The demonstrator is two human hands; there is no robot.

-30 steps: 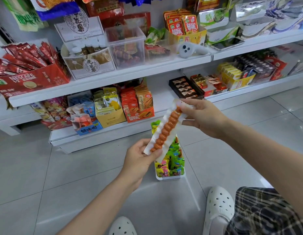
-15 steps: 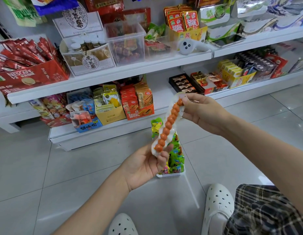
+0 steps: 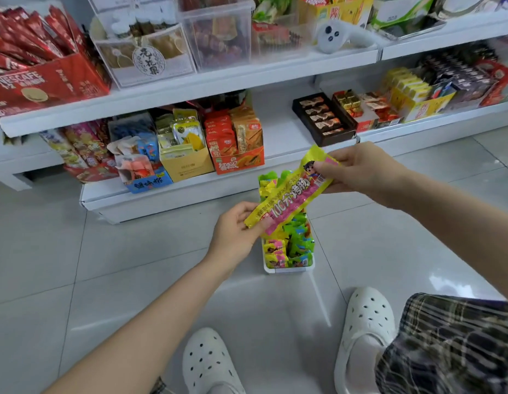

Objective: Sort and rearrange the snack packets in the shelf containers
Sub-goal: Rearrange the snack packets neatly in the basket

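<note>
A pale tiled shop floor (image 3: 76, 251) runs up to low white shelving (image 3: 190, 78) stocked with boxed and bagged snacks. Above the floor, a person holds a long yellow-and-pink sausage packet (image 3: 292, 194) stretched on a slant between both hands, printed side up. The left hand (image 3: 235, 234) pinches the packet's lower end between thumb and curled fingers; the right hand (image 3: 360, 172) grips its upper end, thumb on top near a cartoon face. Directly beneath the held packet, a narrow white container (image 3: 286, 270) stands on the tiles, packed with small green, yellow and pink snack packets (image 3: 292, 245) of the same kind. Beyond the right hand, on the bottom shelf, sits a dark tray of chocolates (image 3: 322, 118). Beyond the left hand are an orange display box (image 3: 238, 160) and a yellow carton (image 3: 184, 166) of pouches. On the upper shelf, far from both hands, stand a red Nescafe box (image 3: 45, 83) of sachets, a clear plastic bin (image 3: 218, 32) and a white handheld controller (image 3: 338, 35). Nearer the camera than the hands, two white perforated clogs (image 3: 366, 322) rest on the floor beside plaid fabric (image 3: 451, 345).
</note>
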